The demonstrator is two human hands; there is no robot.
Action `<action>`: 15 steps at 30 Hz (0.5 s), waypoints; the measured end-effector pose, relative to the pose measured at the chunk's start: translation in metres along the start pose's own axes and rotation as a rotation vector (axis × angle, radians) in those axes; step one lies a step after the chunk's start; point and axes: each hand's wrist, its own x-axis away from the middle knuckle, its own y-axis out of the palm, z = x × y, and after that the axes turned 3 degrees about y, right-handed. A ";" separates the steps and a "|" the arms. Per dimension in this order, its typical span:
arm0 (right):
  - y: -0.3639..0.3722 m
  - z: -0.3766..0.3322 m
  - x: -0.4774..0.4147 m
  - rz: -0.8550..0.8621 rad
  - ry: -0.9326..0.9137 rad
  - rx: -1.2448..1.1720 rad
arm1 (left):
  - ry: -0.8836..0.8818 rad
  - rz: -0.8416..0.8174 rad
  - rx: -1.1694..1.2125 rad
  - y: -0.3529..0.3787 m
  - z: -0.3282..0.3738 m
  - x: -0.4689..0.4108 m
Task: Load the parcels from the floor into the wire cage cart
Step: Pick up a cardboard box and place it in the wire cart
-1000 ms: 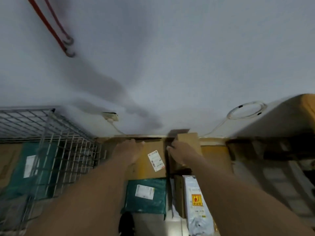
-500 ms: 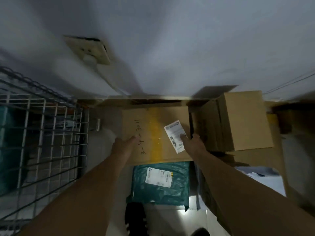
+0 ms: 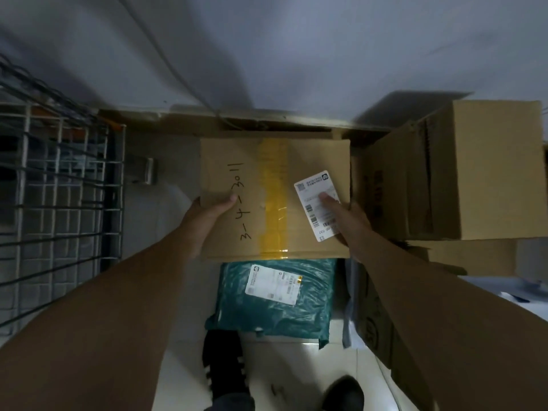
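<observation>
A flat cardboard box [image 3: 255, 170] with yellow tape, handwritten numbers and a white label sits in the middle, near the wall. My left hand [image 3: 204, 221] grips its left edge with the thumb on top. On the box's right edge is my right hand [image 3: 347, 218], its thumb pressed on the label. Below the box a teal plastic mailer [image 3: 275, 310] with a white label lies on the floor. The wire cage cart [image 3: 59, 203] stands at the left.
Brown cardboard boxes [image 3: 480, 173] are stacked at the right, with another carton [image 3: 376, 327] leaning below them. A cable [image 3: 178, 75] runs down the white wall. My dark shoes [image 3: 225, 369] stand on the pale tiled floor at the bottom.
The view has tilted down and come closer to the box. Both hands have closed on its left and right edges, thumbs on top; the box now overlaps the teal mailer.
</observation>
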 end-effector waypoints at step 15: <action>-0.039 -0.081 0.122 -0.153 -0.124 -0.173 | 0.160 0.068 0.063 -0.017 0.102 0.119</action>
